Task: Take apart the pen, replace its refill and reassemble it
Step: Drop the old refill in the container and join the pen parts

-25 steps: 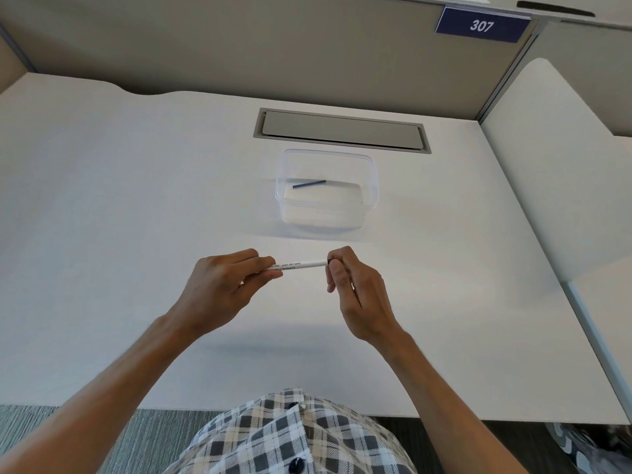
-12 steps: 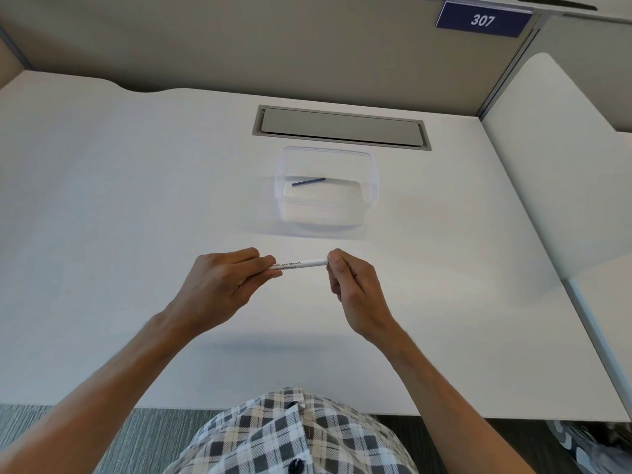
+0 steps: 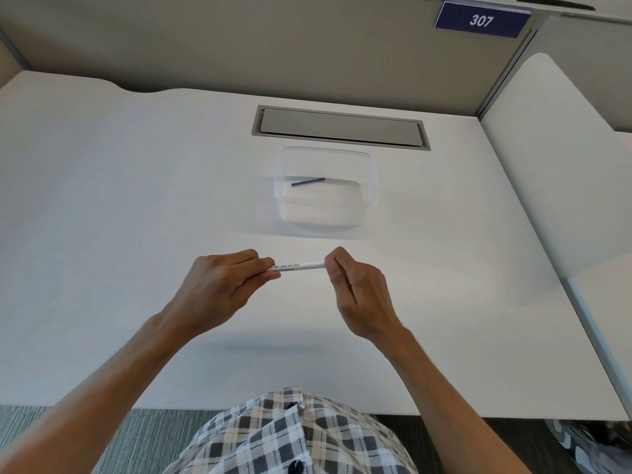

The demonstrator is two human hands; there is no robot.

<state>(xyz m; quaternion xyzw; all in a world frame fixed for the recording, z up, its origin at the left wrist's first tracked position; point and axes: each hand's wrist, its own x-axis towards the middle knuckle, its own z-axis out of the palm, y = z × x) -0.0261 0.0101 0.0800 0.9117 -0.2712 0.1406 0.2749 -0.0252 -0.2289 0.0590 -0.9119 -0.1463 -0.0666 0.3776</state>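
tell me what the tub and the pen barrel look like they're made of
Tub: clear, glossy plastic by the look; the dark blue refill and desk show through its walls. Pen barrel: probably smooth white plastic, opaque, with black print along it.

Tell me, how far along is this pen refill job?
Early or late, I cannot tell. The white pen looks whole, held level by the left hand and right hand at its ends. A dark blue refill lies in the clear tub.

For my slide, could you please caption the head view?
Both hands, left and right, hold a white pen above the desk; dark refill in clear tub.
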